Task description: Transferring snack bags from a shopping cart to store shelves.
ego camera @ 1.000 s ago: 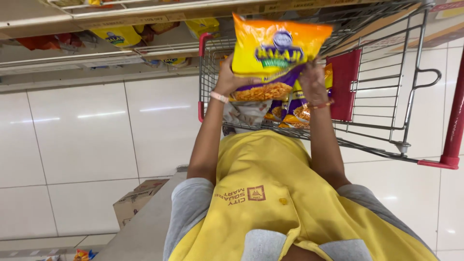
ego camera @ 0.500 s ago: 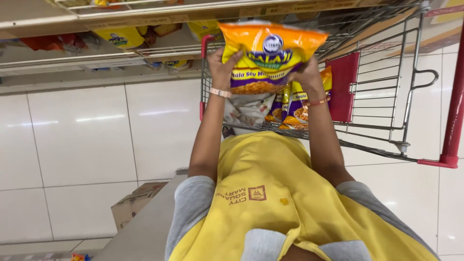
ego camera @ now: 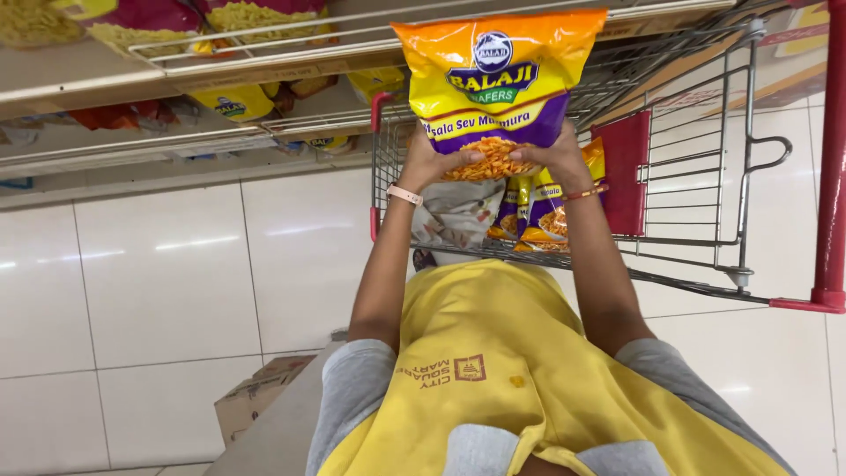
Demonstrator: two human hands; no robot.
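Observation:
I hold a large snack bag (ego camera: 498,79), orange, yellow and purple, up above a wire shopping cart (ego camera: 705,176). My left hand (ego camera: 432,160) grips its lower left edge and my right hand (ego camera: 551,159) grips its lower right edge. More bags of the same kind (ego camera: 538,216) lie in the cart below my hands, next to a grey patterned pack (ego camera: 458,216). A pale band is on my left wrist and a red thread on my right.
Store shelves (ego camera: 176,79) with wire rails and yellow snack bags (ego camera: 233,101) run along the top left. The cart has red handle parts (ego camera: 621,172). A cardboard box (ego camera: 256,397) sits on the white tiled floor (ego camera: 159,291) at lower left.
Both hands have lifted the snack bag higher and away from me, toward the shelves. The bag now sits upright and fully above the cart's rim.

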